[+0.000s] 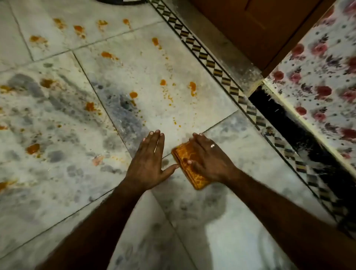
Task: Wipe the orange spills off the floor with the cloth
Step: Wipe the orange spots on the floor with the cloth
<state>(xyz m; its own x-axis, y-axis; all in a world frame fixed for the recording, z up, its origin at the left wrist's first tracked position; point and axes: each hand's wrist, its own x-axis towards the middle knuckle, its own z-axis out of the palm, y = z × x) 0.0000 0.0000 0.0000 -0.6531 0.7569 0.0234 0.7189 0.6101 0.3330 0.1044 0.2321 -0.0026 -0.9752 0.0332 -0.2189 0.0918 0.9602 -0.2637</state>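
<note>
A folded orange cloth (185,154) lies flat on the marble floor (221,212). My right hand (208,160), with a ring on one finger, presses down on top of the cloth, thumb against its near edge. Just left of it my left hand (149,160) rests flat on the bare tile with fingers spread and nothing in it. Several orange spills dot the floor beyond and to the left, such as a blob (133,94) ahead, a streak (192,88) further right, and a blob (33,148) at the left. Fine orange specks (169,98) trail toward the cloth.
A patterned dark tile border (217,72) runs diagonally along the right. Beyond it stands brown wooden furniture (260,29). A floral-covered surface (317,77) fills the right side with a dark gap (289,123) beneath it. A dark curved object (119,1) sits at the top edge.
</note>
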